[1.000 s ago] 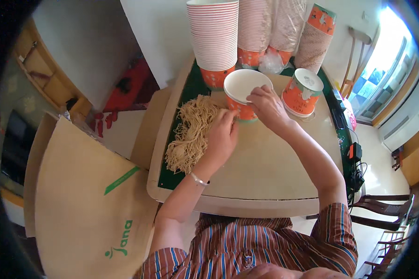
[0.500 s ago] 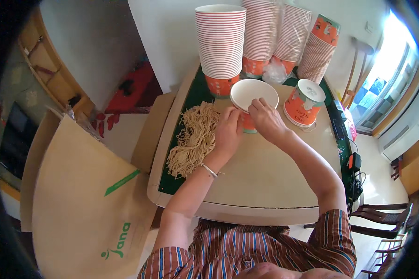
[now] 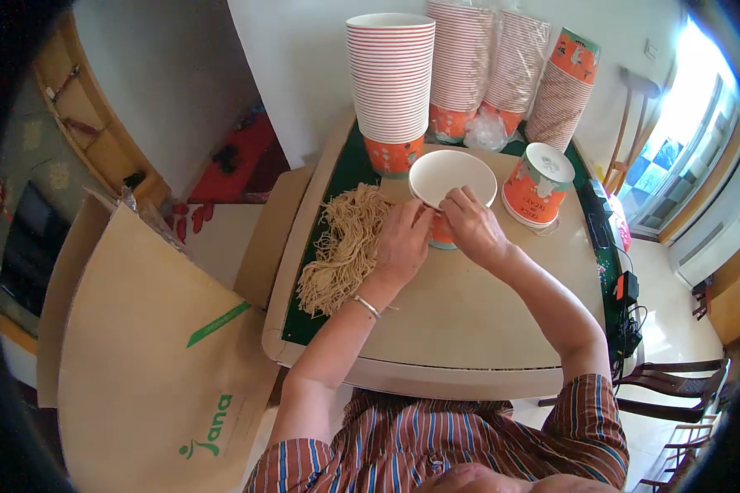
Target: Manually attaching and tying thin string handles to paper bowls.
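A paper bucket, white inside and orange outside, stands mouth up on the table in front of me. At its near rim my left hand is closed, the fingers gripping the edge. My right hand pinches beside it, fingertips nearly meeting the left's; whatever lies between them is too small or hidden to make out. To the left lies a loose bundle of beige cords. A second orange bucket sits upside down on the right, a thin cord showing by its rim.
Tall nested stacks of paper buckets line the back, some in clear plastic wrap. A large open cardboard box stands left of the table. Adapters and cables run along the right edge, near a wooden chair.
Both hands have drawn closer together at the near rim, the right fingers moving down over the edge. The bucket sits slightly nearer to me in the picture.
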Demonstrator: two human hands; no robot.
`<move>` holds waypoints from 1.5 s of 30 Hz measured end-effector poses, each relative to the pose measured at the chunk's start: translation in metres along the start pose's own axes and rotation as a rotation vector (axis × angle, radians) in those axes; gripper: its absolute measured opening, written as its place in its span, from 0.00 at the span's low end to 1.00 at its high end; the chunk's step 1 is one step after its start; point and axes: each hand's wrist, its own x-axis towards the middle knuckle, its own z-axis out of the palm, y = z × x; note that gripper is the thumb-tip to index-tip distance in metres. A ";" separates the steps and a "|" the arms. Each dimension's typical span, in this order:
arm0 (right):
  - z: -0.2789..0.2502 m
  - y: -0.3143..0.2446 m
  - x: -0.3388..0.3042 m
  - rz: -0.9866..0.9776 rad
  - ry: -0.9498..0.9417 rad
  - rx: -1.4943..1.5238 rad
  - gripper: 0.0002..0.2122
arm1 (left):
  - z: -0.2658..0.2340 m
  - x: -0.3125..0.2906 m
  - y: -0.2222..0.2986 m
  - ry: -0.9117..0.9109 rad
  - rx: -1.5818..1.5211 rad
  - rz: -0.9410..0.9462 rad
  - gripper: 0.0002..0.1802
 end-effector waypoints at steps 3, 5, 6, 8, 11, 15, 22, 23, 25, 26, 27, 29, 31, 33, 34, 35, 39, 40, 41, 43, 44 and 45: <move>-0.003 -0.002 -0.002 -0.012 0.050 0.051 0.08 | -0.002 0.005 0.004 0.004 -0.049 -0.001 0.12; -0.005 -0.001 -0.005 -0.016 0.079 0.086 0.08 | -0.004 0.011 -0.006 0.045 -0.136 -0.060 0.10; -0.004 -0.001 -0.006 -0.039 0.082 0.055 0.08 | -0.005 0.016 -0.011 0.086 -0.217 -0.123 0.08; -0.003 -0.002 -0.007 -0.062 0.084 0.029 0.07 | 0.001 0.027 -0.027 0.116 -0.238 -0.354 0.09; -0.007 0.002 -0.005 -0.124 0.065 -0.004 0.08 | 0.011 0.054 -0.045 0.062 -0.144 -0.424 0.15; -0.011 0.004 -0.005 -0.163 0.060 -0.010 0.09 | 0.025 0.085 -0.068 -0.191 -0.019 -0.536 0.18; -0.014 0.035 -0.010 0.298 0.443 0.062 0.11 | 0.032 0.101 -0.066 -0.452 0.007 -0.627 0.08; -0.014 0.049 -0.012 0.430 0.377 0.138 0.11 | 0.032 0.103 -0.063 -0.497 -0.003 -0.647 0.08; -0.015 0.062 -0.009 0.712 0.252 0.240 0.13 | 0.031 0.101 -0.059 -0.469 -0.005 -0.635 0.08; -0.015 0.067 -0.010 0.715 0.255 0.238 0.13 | 0.030 0.101 -0.058 -0.438 -0.006 -0.626 0.09; -0.017 0.067 -0.009 0.737 0.248 0.206 0.14 | 0.027 0.102 -0.056 -0.437 -0.004 -0.628 0.09; -0.019 0.068 -0.009 0.758 0.241 0.174 0.15 | 0.021 0.106 -0.051 -0.479 0.014 -0.605 0.09; -0.022 0.074 -0.014 0.667 0.086 0.132 0.14 | 0.014 0.111 -0.051 -0.488 0.016 -0.587 0.09; -0.022 0.080 -0.013 0.692 0.099 0.107 0.13 | 0.010 0.114 -0.049 -0.497 0.019 -0.572 0.09; -0.022 0.083 -0.012 0.716 0.111 0.084 0.13 | 0.009 0.115 -0.049 -0.479 0.010 -0.554 0.09; -0.022 0.086 -0.012 0.716 0.111 0.083 0.13 | 0.009 0.116 -0.048 -0.460 0.001 -0.537 0.11; -0.029 0.083 -0.007 0.759 0.069 0.154 0.13 | 0.001 0.124 -0.044 -0.470 -0.004 -0.522 0.13; -0.034 0.080 -0.002 0.776 0.035 0.114 0.13 | -0.001 0.126 -0.044 -0.477 0.005 -0.529 0.14; -0.037 0.079 0.002 0.772 0.033 0.115 0.13 | -0.003 0.129 -0.044 -0.484 0.014 -0.536 0.15; -0.045 0.083 0.005 0.788 0.133 0.138 0.14 | -0.002 0.135 -0.043 -0.433 -0.033 -0.524 0.14; -0.045 0.089 0.005 0.717 0.167 0.080 0.15 | -0.001 0.139 -0.042 -0.383 -0.079 -0.514 0.14; -0.047 0.084 0.013 0.711 0.164 0.085 0.15 | 0.001 0.138 -0.050 -0.379 -0.074 -0.520 0.14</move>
